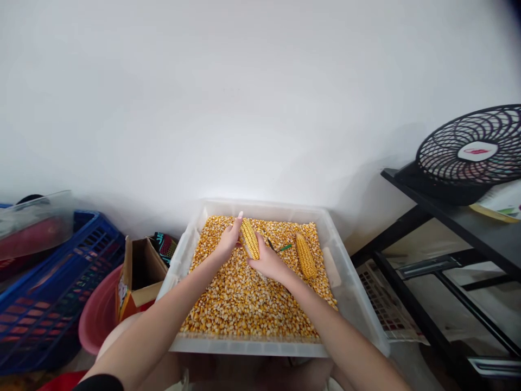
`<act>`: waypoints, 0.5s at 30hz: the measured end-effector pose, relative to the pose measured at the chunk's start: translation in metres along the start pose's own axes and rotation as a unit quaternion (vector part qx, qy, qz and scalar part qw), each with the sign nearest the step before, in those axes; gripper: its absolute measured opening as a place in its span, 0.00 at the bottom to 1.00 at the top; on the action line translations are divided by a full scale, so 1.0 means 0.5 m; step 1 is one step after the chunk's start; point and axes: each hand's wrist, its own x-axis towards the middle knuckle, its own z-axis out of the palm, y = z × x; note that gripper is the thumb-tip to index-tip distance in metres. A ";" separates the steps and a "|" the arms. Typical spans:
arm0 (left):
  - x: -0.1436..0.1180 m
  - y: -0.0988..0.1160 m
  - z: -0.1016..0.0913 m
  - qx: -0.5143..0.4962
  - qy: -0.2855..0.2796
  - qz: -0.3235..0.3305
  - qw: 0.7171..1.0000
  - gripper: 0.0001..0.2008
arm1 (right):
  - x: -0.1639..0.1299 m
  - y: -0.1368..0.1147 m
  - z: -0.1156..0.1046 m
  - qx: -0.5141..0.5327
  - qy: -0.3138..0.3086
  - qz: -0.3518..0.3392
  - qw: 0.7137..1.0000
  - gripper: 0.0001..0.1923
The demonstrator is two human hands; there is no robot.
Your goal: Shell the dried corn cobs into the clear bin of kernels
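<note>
Left hand (pixel 228 240) and right hand (pixel 266 262) both closed around one cob (pixel 249 238), held over loose kernels (pixel 244 298) in a clear bin (pixel 354 293), second cob (pixel 305 256) lying on the kernels just right of the hands

Fan (pixel 474 155) cut off at right; blue crate (pixel 49 293) at left.

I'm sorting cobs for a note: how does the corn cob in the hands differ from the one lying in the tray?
The held cob is gripped by the left hand and right hand, raised above the kernels; the other cob lies untouched on them, to the right. Both are yellow with kernels still on, inside the same tray.
</note>
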 end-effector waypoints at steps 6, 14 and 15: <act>0.008 -0.011 0.003 -0.017 0.002 0.043 0.999 0.30 | -0.003 -0.012 -0.006 -0.004 -0.017 0.010 1.000 0.43; 0.001 -0.004 0.003 0.026 -0.008 0.064 0.998 0.26 | -0.007 -0.022 -0.009 -0.015 -0.015 0.015 1.000 0.42; 0.001 -0.005 0.002 0.026 -0.015 0.075 0.997 0.25 | -0.006 -0.020 -0.009 -0.012 -0.016 0.017 1.000 0.42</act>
